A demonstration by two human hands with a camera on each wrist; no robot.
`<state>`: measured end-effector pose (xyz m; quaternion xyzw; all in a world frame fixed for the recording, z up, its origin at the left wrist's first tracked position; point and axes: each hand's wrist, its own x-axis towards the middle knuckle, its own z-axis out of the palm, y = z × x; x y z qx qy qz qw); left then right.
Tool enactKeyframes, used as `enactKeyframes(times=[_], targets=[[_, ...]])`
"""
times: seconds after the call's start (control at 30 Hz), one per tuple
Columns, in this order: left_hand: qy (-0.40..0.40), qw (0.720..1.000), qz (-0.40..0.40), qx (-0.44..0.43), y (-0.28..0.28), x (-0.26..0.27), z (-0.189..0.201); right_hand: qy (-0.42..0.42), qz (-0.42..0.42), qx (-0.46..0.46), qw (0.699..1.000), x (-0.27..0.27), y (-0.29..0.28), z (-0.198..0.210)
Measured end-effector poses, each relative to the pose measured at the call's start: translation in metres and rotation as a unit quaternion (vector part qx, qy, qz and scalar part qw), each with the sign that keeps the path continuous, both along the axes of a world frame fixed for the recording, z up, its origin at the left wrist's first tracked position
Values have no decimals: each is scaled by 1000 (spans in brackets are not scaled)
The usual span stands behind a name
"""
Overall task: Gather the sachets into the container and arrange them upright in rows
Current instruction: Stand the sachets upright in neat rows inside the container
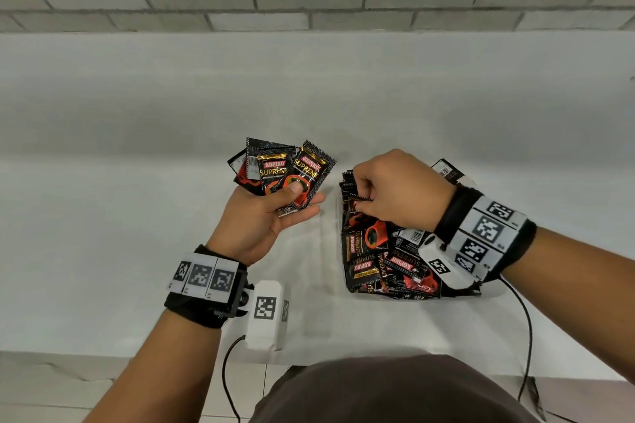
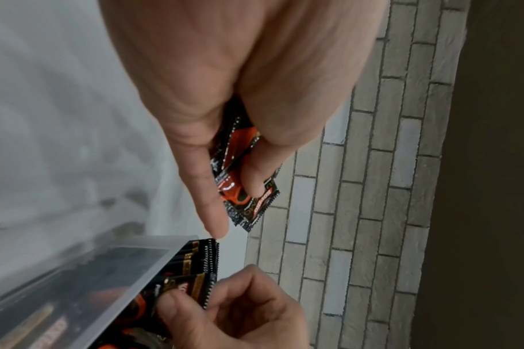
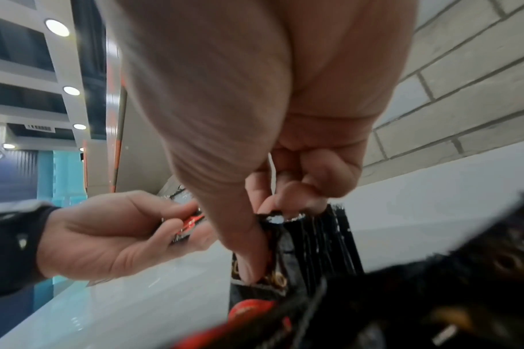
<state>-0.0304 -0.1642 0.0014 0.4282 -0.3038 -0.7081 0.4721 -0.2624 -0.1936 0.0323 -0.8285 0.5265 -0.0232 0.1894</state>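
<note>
A fan of Kopiko Supremo coffee sachets [image 1: 281,172] is held pinched in the left hand [image 1: 268,216] at frame centre, above the white tabletop [image 1: 137,216]. To its right, one upright sachet [image 3: 272,248] is clamped by the right hand [image 1: 395,189] at the far end of the clear plastic container [image 2: 141,264], where a standing row [image 1: 347,182] is packed. The loose heap [image 1: 385,257] lying flat behind could be judged the hazard: the row may be toppled by it, or the fan may slip from the thumb.
</note>
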Motion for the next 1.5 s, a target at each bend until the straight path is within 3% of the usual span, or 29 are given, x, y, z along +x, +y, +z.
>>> enactKeyframes(times=[0.13, 0.33, 0.63, 0.87, 1.03, 1.2, 1.37, 1.5], targets=[[1, 1000, -4, 2, -1, -2, -1, 38, -23, -3, 999, 3, -2, -5], [-1, 1000, -8, -2, -1, -1, -1, 7, -55, 29, 998, -4, -6, 5], [0, 1000, -9, -1, -1, -1, 2, -18, -56, 22, 998, -6, -4, 13], [0, 1000, -10, -4, -2, -2, 7, 23, -23, 27, 999, 3, 0, 2], [0, 1000, -10, -2, 0, -2, 9, -61, -47, 2, 997, 0, -3, 8], [27, 1000, -8, 10, 1, -8, 12, -62, -28, 22, 997, -1, -4, 4], [44, 998, -37, 25, 2, -13, 16, -180, -84, -46, 979, -4, -3, 16], [14, 996, -89, 4, 4, -19, 17, -246, -90, -29, 965, -6, -1, 24]])
